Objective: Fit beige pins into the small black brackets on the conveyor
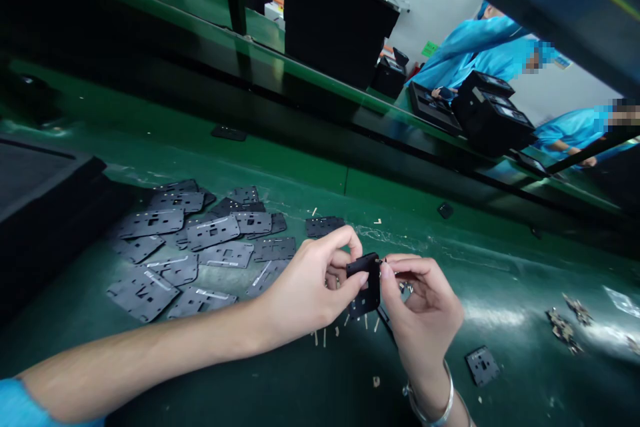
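My left hand (320,280) grips a black plastic plate (370,297) with cut-outs, thumb on its face, held tilted above the bench. At the plate's upper right edge, my right hand (423,303) pinches with thumb and forefinger; a tiny dark piece shows at the fingertips, too small to name. Small metal pieces (406,288) show by the right hand's curled fingers. Left of my hands lies a loose pile of similar black plates (215,232), some with pale strips. One more plate (483,365) lies to the right of my right wrist.
Small metal parts (564,330) lie in clumps at the right, near a clear plastic bag (623,300). Thin pale strips (320,337) are scattered below my hands. A black box (45,193) stands at the left. Beyond the dark rail, people in blue (470,47) work near black trays (493,113).
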The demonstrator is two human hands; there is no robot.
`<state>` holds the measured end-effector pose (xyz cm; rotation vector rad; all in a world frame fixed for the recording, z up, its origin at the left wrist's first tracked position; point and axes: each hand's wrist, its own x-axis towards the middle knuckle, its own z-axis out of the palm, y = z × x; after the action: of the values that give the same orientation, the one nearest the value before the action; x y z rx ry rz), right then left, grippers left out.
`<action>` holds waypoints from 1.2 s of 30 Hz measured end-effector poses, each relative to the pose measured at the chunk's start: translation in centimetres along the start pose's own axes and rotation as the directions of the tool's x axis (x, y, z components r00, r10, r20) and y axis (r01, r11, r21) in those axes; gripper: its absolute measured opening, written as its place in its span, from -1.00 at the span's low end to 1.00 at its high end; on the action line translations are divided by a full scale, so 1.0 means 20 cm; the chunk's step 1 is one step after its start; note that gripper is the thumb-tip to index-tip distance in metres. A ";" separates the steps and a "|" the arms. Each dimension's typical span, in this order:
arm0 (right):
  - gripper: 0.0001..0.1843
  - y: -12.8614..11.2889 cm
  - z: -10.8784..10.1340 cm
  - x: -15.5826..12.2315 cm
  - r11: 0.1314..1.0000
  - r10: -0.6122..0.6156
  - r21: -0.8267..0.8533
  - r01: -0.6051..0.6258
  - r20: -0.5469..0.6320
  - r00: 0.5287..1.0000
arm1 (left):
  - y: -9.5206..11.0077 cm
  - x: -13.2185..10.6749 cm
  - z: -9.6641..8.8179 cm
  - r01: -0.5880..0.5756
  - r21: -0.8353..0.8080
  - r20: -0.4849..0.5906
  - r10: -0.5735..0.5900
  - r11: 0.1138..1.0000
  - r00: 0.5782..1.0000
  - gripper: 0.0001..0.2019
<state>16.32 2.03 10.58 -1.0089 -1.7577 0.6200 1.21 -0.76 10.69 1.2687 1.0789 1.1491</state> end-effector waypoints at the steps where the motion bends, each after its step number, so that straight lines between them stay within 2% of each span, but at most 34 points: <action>1: -0.87 0.00 0.00 0.00 1.000 -0.008 0.000 0.008 0.000 1.000 | 0.00 0.00 0.00 -0.002 0.007 -0.001 0.002 1.000 1.000 -0.84; 11: -0.81 0.01 0.00 0.00 0.998 -0.006 0.069 0.004 0.029 1.000 | 0.00 0.00 0.00 -0.030 0.062 -0.012 0.031 0.998 0.999 -0.83; 18: -0.86 0.01 -0.02 0.03 0.985 0.088 0.140 -0.103 0.112 0.990 | 0.00 0.00 -0.01 -0.031 0.090 -0.003 0.031 0.995 1.000 -0.85; 28: -0.92 0.04 -0.02 0.05 0.943 0.222 0.216 -0.255 0.167 0.961 | 0.01 0.00 -0.01 -0.014 0.089 0.011 0.013 0.996 1.000 -0.85; 36: -0.95 0.05 -0.02 0.05 0.926 0.255 0.243 -0.290 0.165 0.953 | 0.02 0.00 -0.01 -0.010 0.086 0.012 0.009 0.996 1.000 -0.85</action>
<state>16.93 3.40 10.50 -1.0502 -1.6021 1.0910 0.95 -0.74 11.08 1.3465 1.1250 1.1114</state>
